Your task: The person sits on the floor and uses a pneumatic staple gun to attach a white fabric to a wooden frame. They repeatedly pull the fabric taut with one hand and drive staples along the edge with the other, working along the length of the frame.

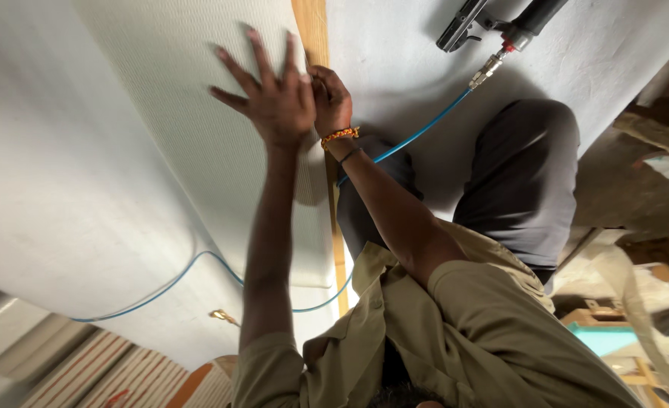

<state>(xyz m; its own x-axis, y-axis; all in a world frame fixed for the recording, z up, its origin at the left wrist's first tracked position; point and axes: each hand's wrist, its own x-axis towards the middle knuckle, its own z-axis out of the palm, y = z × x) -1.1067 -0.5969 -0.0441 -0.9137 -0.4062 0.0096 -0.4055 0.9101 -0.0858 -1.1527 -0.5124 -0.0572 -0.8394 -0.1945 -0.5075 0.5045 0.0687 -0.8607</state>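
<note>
My left hand (274,98) lies flat with its fingers spread on a white textured fabric (191,113) stretched over a padded panel. Right beside it, my right hand (331,98), with an orange bracelet on the wrist, is curled at the fabric's edge, where a narrow wooden strip (312,26) runs along the panel. Its fingertips are partly hidden behind the left hand. Both arms reach out from olive sleeves (455,317). My knees in dark trousers (523,174) rest on a plain white sheet (395,53).
A black air tool (470,23) lies at the top, joined by a brass fitting (485,72) to a blue hose (417,134) that loops on to the lower left. Striped orange-and-white cloth (123,370) lies at the bottom left. Wooden pieces (652,128) and clutter fill the right.
</note>
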